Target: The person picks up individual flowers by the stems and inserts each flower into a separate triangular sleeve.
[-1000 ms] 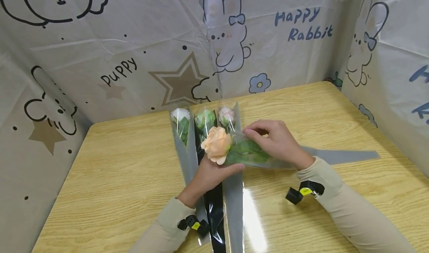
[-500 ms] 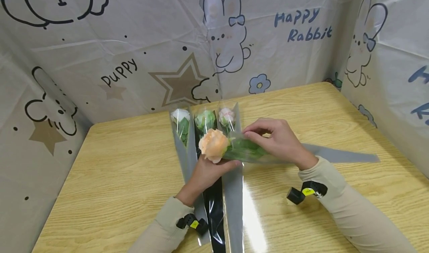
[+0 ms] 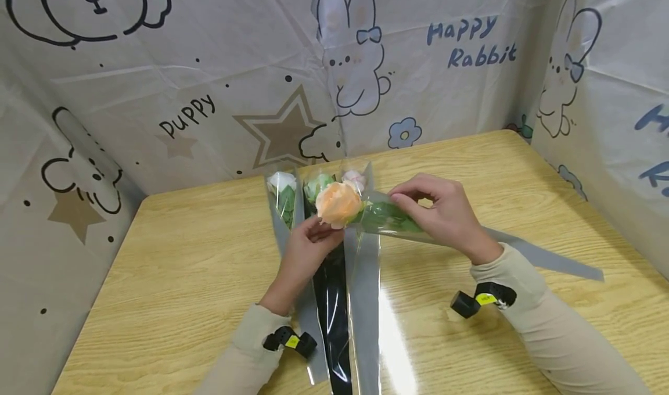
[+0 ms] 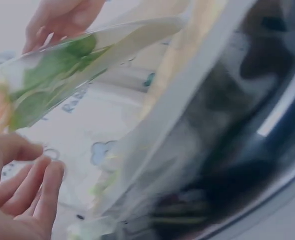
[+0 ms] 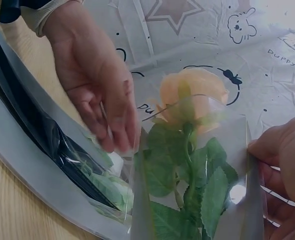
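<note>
A peach rose (image 3: 338, 204), its leafy stem in a clear and grey wrapping sleeve (image 3: 554, 257), lies crosswise above three other wrapped flowers. My right hand (image 3: 444, 212) pinches the sleeve's upper edge between thumb and fingers; in the right wrist view the thumb presses on the clear film (image 5: 240, 145). Just below the bloom is my left hand (image 3: 303, 258), its fingers loosely bent. The left wrist view shows those fingers (image 4: 50, 192) with nothing between them. Part of the sleeve is hidden behind my right hand.
A white flower (image 3: 282, 181), a green flower (image 3: 315, 185) and a pink flower (image 3: 355, 178) lie side by side, in grey, black and grey sleeves. The wooden table (image 3: 183, 279) is bordered by printed cloth (image 3: 209, 46) at the back and sides.
The peach rose has risen and come over the green and pink flowers, while its sleeve's tail swung nearer. My left hand has left the sleeve's lower edge; my right hand moved slightly up and right.
</note>
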The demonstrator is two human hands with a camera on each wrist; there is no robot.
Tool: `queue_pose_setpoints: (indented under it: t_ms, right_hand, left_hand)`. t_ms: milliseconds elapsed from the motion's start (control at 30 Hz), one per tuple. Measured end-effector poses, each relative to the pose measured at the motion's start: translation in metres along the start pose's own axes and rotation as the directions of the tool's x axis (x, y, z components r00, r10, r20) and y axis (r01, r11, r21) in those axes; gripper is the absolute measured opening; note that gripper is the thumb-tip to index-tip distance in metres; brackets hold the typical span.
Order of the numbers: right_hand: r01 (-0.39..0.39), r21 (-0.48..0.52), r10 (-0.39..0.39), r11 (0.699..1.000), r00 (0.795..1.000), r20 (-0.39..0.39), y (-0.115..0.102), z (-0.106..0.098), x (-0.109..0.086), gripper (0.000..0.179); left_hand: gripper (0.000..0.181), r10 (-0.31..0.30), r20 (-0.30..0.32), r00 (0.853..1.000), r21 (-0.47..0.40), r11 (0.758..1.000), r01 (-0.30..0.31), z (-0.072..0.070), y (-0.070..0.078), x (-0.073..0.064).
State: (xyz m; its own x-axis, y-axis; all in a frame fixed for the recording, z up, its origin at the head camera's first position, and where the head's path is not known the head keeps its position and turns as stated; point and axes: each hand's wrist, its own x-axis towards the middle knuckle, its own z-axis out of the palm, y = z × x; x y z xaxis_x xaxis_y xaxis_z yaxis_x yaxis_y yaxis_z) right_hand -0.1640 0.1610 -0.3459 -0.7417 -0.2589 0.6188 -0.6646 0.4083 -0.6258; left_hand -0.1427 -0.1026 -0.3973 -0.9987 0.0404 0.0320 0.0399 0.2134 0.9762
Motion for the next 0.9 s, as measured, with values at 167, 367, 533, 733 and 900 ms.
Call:
queue_pose_setpoints:
  t_ms: [167, 367, 533, 733, 900]
  right_hand:
    - [0.007, -0.004, -0.007, 1.0, 1.0, -0.027, -0.001, 0.0, 0.001, 0.01]
    - [0.006, -0.034, -0.007, 0.999, 0.999, -0.04, -0.001, 0.002, 0.002, 0.009]
    - [-0.007, -0.049, 0.005, 0.999, 0.999, -0.039, -0.001, 0.003, 0.0, 0.008]
    - [0.012, -0.055, -0.014, 0.998, 0.999, -0.042, -0.001, 0.006, -0.002, 0.008]
    - [0.021, -0.051, -0.023, 0.998, 0.999, -0.037, -0.001, 0.009, -0.002, 0.008]
  left_hand:
    - [0.026, 0.032, -0.222, 0.975, -0.05, 0.998, -0.044, -0.021, 0.015, -0.001]
    - [0.024, 0.217, -0.292, 0.932, -0.014, 0.973, -0.23, -0.031, 0.035, -0.011]
    - [0.026, 0.31, -0.225, 0.924, 0.029, 0.95, -0.312, -0.025, 0.042, -0.019]
    - [0.027, 0.356, -0.161, 0.921, 0.053, 0.934, -0.352, -0.015, 0.044, -0.023]
    - [0.026, 0.377, -0.124, 0.918, 0.056, 0.926, -0.373, -0.011, 0.043, -0.025]
